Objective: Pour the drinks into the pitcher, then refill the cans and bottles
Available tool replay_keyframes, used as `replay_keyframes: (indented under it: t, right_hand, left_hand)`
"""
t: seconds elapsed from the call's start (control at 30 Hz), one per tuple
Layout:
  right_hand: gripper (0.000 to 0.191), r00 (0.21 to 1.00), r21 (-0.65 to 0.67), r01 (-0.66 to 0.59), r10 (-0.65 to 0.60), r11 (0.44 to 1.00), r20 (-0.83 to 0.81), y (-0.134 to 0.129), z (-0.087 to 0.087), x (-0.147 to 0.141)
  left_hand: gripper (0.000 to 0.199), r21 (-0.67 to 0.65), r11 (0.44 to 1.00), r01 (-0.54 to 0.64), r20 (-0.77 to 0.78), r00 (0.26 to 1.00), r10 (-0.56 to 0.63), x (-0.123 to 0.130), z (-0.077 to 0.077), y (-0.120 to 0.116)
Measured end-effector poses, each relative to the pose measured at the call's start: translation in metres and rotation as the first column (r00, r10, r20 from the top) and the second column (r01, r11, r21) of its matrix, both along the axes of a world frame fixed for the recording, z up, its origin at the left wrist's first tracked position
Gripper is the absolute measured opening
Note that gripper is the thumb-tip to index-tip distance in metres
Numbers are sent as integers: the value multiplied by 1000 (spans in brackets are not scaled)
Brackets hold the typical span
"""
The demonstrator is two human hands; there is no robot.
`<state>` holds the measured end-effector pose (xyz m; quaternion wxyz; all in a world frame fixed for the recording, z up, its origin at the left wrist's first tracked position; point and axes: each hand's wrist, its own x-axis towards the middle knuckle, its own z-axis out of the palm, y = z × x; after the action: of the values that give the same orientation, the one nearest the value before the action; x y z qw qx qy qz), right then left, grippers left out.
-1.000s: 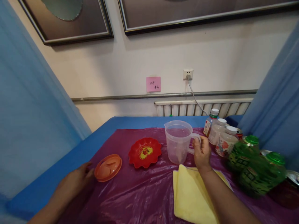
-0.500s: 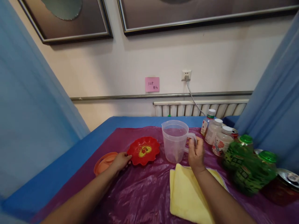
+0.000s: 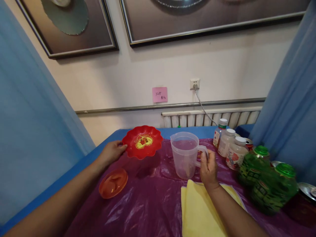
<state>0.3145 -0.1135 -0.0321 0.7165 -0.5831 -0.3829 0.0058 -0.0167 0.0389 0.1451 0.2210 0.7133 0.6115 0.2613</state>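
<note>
My left hand [image 3: 114,150] pinches the left edge of a red scalloped plate [image 3: 154,140] with a yellow printed middle. The plate hangs above the purple plastic sheet, tilted a little. Below my left hand lies a small orange dish [image 3: 113,183]. My right hand [image 3: 209,168] is wrapped round the handle of a clear plastic measuring jug [image 3: 184,158], which stands upright on the sheet to the right of the plate. In front of the jug, partly under my right forearm, is a folded yellow cloth [image 3: 199,210].
Along the right stand a small bottle [image 3: 219,133], white-capped jars [image 3: 237,153], green-capped bottles [image 3: 274,187] and a dark can [image 3: 302,204]. The purple sheet [image 3: 145,207] covers a blue table. Blue curtains [image 3: 32,98] hang at both sides; a radiator [image 3: 187,120] is behind.
My left hand has raised the red plate off the sheet and moved it up and left, uncovering the orange dish. My right hand stays on the jug handle.
</note>
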Motion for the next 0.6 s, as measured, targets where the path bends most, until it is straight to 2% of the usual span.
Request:
replay_keyframes:
  t: [0.17, 0.3, 0.43, 0.6]
  right_hand:
    - [34, 999, 13, -21, 22, 1000, -26, 2, 1, -1]
    - [37, 998, 17, -22, 23, 1000, -63, 4, 2, -2]
    - [38, 998, 20, -9, 11, 1000, -67, 5, 5, -1]
    - [35, 998, 24, -11, 12, 1000, -54, 7, 7, 1]
  left_hand:
    - [22, 24, 996, 87, -13, 996, -87, 38, 56, 8]
    - [18, 47, 983, 175, -26, 984, -174, 80, 86, 11]
    - [19, 105, 960, 258, -130, 961, -244, 121, 101, 2]
    - [33, 232, 891, 391, -375, 881, -289, 152, 106, -8]
